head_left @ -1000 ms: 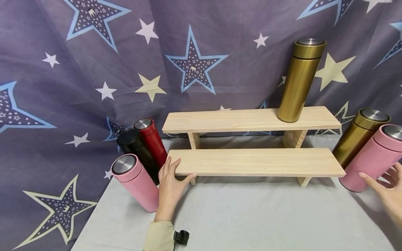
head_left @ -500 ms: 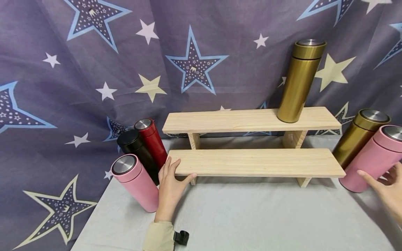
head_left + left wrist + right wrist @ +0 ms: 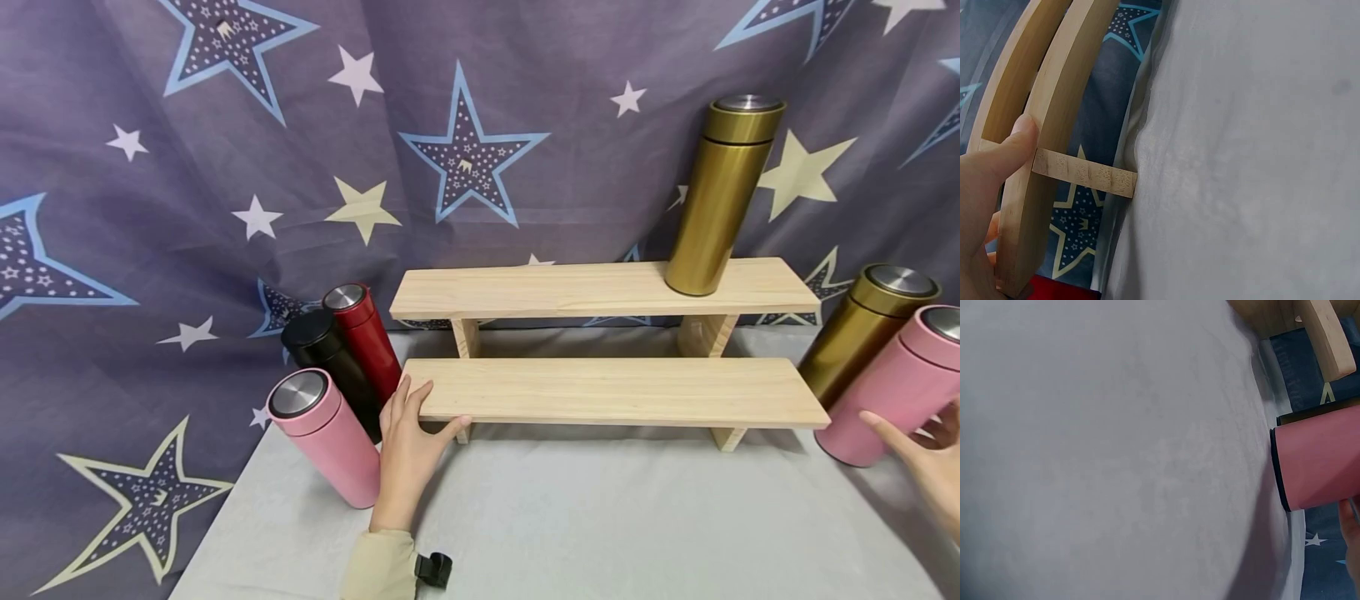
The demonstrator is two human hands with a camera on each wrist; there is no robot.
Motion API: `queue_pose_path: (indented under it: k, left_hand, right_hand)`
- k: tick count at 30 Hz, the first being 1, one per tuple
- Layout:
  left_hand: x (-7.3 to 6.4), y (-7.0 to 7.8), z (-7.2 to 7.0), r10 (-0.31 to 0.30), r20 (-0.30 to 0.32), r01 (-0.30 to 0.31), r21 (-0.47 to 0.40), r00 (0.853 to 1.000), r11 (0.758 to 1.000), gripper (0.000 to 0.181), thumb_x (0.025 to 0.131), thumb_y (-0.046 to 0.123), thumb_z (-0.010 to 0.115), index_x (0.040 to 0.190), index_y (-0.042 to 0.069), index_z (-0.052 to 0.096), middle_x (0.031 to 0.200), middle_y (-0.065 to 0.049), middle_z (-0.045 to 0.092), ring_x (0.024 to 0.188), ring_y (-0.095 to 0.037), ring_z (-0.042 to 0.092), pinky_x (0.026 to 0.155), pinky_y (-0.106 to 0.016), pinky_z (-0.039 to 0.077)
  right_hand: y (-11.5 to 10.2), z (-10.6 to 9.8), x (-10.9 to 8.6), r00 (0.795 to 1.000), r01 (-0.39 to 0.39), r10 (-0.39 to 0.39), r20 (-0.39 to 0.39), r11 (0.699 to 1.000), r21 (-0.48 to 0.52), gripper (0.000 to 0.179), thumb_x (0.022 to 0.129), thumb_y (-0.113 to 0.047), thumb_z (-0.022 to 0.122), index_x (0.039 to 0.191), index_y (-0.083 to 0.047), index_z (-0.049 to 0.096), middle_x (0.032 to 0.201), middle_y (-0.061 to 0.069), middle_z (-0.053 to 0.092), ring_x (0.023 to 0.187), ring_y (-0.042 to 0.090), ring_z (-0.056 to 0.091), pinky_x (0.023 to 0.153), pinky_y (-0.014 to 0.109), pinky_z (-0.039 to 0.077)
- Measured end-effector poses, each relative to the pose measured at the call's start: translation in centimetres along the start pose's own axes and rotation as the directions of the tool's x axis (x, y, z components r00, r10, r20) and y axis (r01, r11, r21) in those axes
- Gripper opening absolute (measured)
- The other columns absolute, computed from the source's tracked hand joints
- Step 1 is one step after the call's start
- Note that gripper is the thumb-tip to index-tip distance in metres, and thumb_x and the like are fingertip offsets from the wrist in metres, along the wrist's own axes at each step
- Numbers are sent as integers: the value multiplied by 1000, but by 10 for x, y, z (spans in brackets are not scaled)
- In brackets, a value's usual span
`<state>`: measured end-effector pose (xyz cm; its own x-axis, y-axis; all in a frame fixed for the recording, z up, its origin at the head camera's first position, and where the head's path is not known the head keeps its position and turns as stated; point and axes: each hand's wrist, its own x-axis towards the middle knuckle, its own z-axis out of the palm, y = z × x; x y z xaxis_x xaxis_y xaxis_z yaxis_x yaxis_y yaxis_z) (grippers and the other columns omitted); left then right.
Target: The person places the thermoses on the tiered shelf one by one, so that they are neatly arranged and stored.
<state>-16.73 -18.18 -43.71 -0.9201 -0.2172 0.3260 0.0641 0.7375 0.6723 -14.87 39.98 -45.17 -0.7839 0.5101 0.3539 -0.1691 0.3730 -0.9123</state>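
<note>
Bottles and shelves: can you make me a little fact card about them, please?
Left hand: grips the lower board near its left end
Right hand: holds the right pink bottle
Upper board: tall gold bottle stands toward its right
Left group: left pink bottle, black bottle, red bottle
Behind right pink bottle: other gold bottle

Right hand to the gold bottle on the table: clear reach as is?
Probably not directly: the pink bottle stands between the right hand and the gold bottle, partly hiding it. The gold cap shows, so reaching over might work.
</note>
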Motion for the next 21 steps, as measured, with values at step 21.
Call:
queue_pose_path:
  k: [21]
  left_hand:
    - [2, 2, 0, 14, -5, -14, -1, 1000, 1000, 81, 72, 47, 87, 139, 11, 57, 158, -11, 30, 144, -33, 23, 109, -55, 31]
  right_hand:
    - [0, -13, -11, 996, -14, 7, -92, 997, -80, 39, 85, -1, 72, 95, -36, 58, 84, -29, 57, 74, -16, 51, 68, 1, 36]
